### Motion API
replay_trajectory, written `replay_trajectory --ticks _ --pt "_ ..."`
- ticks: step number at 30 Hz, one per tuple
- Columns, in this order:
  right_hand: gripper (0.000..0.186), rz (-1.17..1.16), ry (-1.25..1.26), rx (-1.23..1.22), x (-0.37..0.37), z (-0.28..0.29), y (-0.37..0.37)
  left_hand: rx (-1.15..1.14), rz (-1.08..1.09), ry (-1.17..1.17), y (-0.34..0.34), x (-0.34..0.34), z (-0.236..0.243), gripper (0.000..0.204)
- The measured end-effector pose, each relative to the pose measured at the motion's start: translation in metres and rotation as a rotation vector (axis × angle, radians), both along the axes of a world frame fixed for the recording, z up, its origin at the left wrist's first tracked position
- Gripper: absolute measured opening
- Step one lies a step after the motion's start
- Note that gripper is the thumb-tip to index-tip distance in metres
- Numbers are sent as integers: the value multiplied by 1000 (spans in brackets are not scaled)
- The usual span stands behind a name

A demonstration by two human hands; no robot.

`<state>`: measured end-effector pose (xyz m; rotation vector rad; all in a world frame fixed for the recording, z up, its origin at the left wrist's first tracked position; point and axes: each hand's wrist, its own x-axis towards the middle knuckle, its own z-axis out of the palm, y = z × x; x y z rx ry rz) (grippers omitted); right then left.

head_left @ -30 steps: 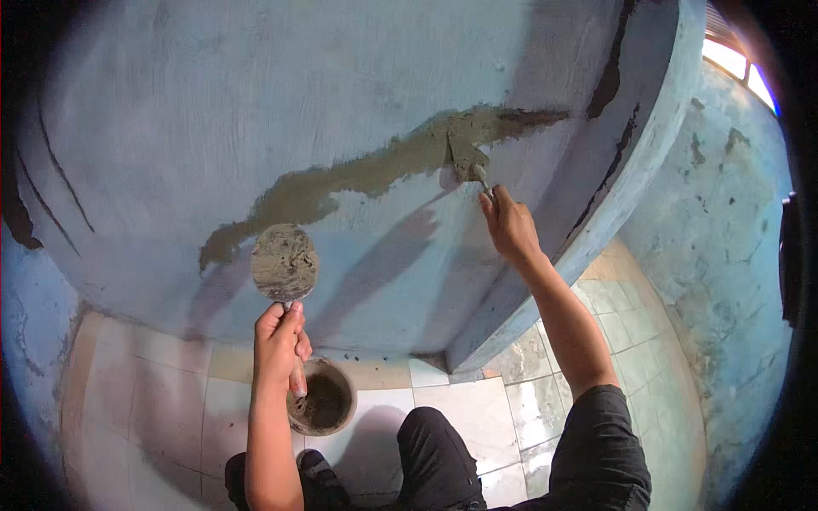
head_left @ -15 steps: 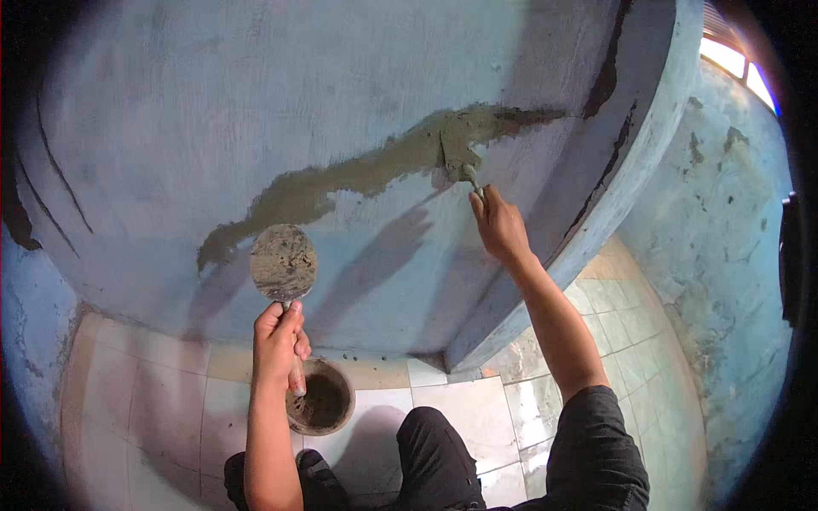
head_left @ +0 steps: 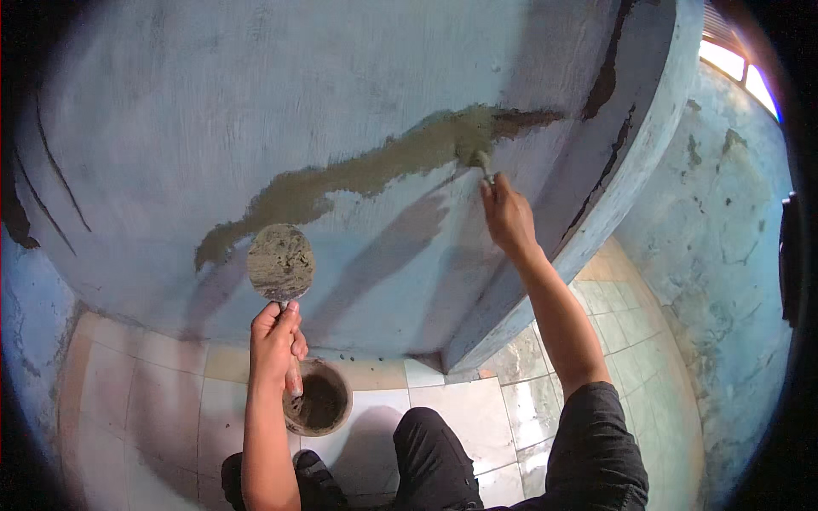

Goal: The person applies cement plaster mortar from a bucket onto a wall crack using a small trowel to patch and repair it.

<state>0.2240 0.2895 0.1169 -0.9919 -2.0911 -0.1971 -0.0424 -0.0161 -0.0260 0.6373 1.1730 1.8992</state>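
My left hand [head_left: 274, 345] is closed round the handle of a round metal plate [head_left: 281, 260] smeared with grey mortar, held upward in front of the wall. Beneath it, on the floor, stands a round bucket [head_left: 328, 404] with grey mortar inside. My right hand [head_left: 507, 217] grips a trowel's handle, its mortar-covered blade [head_left: 473, 149] against a long, uneven band of wet grey mortar [head_left: 332, 179] that slants up to the right across the pale blue wall [head_left: 256, 85]. The blade's edges blend into the mortar and are hard to make out.
A curved raised edge [head_left: 648, 145] borders the wall on the right, with dark cracks beside it. Beyond are a weathered blue side wall [head_left: 707, 238] and a bright opening [head_left: 724, 60]. My dark-clad knee [head_left: 430, 451] and feet are low over the tiled floor [head_left: 145, 409].
My right hand and trowel have shifted along the mortar band, first slightly left, then up and to the right. My left hand with the plate is almost still.
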Motion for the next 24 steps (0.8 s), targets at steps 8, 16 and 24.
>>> replay_trajectory --ticks 8,16,24 --pt "36 25 197 -48 8 -2 6 13 -6 -11 0 -1 0 36" --pt "36 59 209 -19 -14 -12 15 33 -22 -27 1 4 6 30" --pt "35 104 170 -100 -32 -35 8 8 -16 9 -1 -1 1 33"
